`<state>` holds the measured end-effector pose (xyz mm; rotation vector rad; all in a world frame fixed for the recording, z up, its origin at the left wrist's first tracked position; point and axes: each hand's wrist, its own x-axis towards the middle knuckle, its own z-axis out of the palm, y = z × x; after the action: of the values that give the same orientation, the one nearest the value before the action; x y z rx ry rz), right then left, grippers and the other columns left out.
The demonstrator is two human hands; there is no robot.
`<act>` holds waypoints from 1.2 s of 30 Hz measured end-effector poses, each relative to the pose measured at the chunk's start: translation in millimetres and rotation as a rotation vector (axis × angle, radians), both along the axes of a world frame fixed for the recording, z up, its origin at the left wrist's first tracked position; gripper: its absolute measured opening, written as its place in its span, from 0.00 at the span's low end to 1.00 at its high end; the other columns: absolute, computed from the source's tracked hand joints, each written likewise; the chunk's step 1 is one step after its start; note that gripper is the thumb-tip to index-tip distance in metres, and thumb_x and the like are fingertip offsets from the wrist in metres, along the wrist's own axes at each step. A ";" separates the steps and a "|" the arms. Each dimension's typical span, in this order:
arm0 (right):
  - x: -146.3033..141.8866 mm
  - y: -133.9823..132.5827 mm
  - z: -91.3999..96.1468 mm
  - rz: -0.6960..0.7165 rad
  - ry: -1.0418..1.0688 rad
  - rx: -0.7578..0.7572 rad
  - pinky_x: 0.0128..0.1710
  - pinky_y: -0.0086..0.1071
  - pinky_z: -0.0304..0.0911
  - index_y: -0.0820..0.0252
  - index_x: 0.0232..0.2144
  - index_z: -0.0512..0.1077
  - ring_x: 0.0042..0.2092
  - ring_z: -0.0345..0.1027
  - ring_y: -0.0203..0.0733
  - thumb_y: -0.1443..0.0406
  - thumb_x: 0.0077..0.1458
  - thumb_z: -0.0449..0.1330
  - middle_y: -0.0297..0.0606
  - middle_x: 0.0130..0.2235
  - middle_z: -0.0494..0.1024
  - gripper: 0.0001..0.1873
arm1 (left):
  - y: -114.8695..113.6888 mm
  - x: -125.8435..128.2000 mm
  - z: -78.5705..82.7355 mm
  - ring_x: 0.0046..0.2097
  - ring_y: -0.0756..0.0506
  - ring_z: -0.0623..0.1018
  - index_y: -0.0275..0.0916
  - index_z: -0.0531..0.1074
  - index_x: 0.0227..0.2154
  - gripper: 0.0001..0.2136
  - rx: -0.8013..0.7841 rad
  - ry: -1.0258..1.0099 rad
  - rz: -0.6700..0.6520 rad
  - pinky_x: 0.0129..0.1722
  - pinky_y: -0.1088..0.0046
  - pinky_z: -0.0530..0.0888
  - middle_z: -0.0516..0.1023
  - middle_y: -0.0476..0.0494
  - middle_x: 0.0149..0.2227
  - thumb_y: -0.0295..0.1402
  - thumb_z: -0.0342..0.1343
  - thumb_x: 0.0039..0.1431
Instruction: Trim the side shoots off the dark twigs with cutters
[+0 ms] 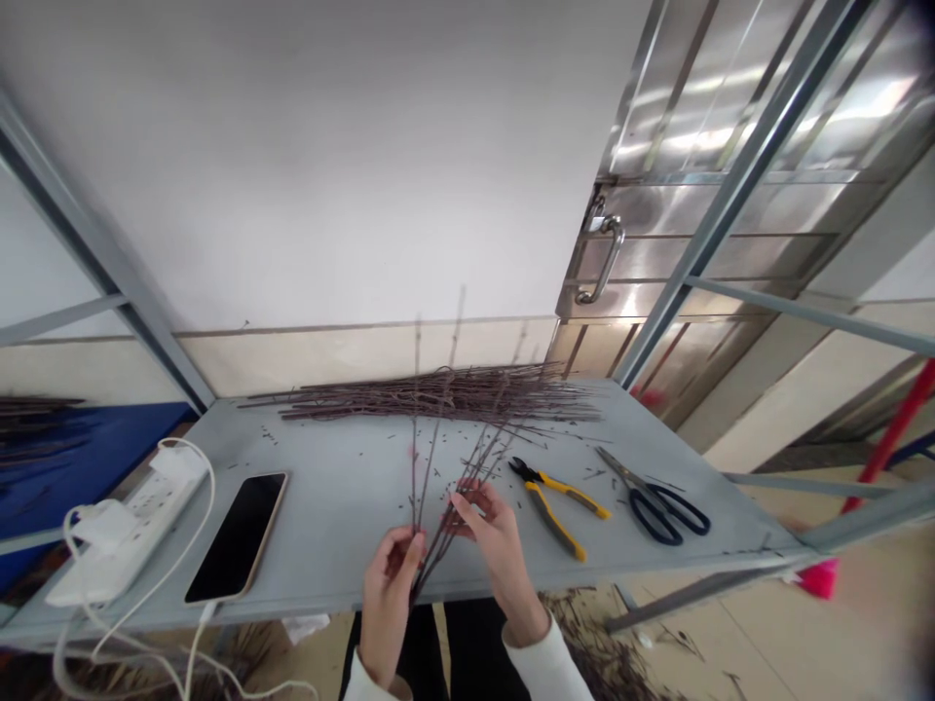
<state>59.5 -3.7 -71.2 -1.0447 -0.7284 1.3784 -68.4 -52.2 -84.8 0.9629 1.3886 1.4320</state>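
Note:
Several thin dark twigs (430, 450) fan out upward from my two hands over the front of the grey shelf (328, 506). My left hand (392, 574) is closed around the lower part of the left-hand twigs, thumb against the fingers. A little higher and to the right, my right hand (488, 531) pinches other twigs that lean right. The lower ends meet between my hands. Behind them lies a long pile of twigs (438, 394) along the back of the shelf. Yellow-handled cutting pliers (559, 497) rest just right of my right hand, with dark-handled scissors (654, 497) farther right.
At the left are a black-screened phone (238, 537) and a white power strip (138, 526) with plugs and cables. Grey metal posts (723, 214) frame the shelf. Small twig bits litter its surface, and cut twigs (606, 647) lie on the floor.

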 end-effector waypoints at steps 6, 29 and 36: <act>0.7 -3.2 -9.5 0.044 0.041 -0.007 0.29 0.36 0.73 0.60 0.30 0.71 0.28 0.72 0.40 0.55 0.37 0.70 0.34 0.28 0.77 0.20 | 2.0 -2.7 -6.9 0.29 0.49 0.72 0.38 0.75 0.26 0.16 -0.045 -0.124 -0.013 0.31 0.76 0.71 0.75 0.50 0.25 0.46 0.67 0.40; -3.8 9.0 -6.3 0.057 0.045 0.000 0.32 0.33 0.71 0.60 0.32 0.70 0.29 0.73 0.39 0.55 0.36 0.70 0.34 0.31 0.78 0.22 | 15.2 -7.0 0.6 0.32 0.46 0.79 0.32 0.80 0.26 0.17 -0.152 -0.591 -0.004 0.35 0.74 0.75 0.82 0.41 0.28 0.41 0.70 0.37; 4.4 16.0 1.9 0.081 0.035 0.067 0.34 0.34 0.72 0.59 0.35 0.69 0.31 0.75 0.40 0.56 0.40 0.69 0.37 0.34 0.80 0.21 | 24.4 -0.3 10.6 0.31 0.48 0.77 0.34 0.80 0.27 0.14 -0.077 -0.558 -0.040 0.33 0.76 0.72 0.81 0.45 0.27 0.40 0.68 0.39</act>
<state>63.9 12.3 -69.3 -0.9445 -0.7934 1.4287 -68.7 -27.8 -74.1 0.4813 0.9929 1.4603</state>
